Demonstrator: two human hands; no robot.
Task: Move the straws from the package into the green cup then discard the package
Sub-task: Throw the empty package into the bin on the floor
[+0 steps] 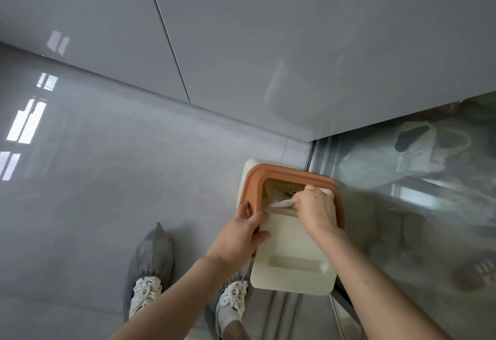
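Note:
A cream trash bin with an orange rim point(248, 192) stands on the floor by a glass door. Its cream lid point(292, 261) is slid back towards me, leaving the opening uncovered. My left hand point(245, 228) rests on the rim's left side and the lid's edge. My right hand point(315, 209) is over the opening, fingers pinched on the clear, crumpled straw package point(283, 203), which pokes out to the left above the bin's inside. No green cup or straws are in view.
Glossy grey floor tiles spread to the left. Grey cabinet panels rise behind the bin. A glass door point(418, 192) is at the right. My feet in grey shoe covers point(151, 264) stand just left of the bin.

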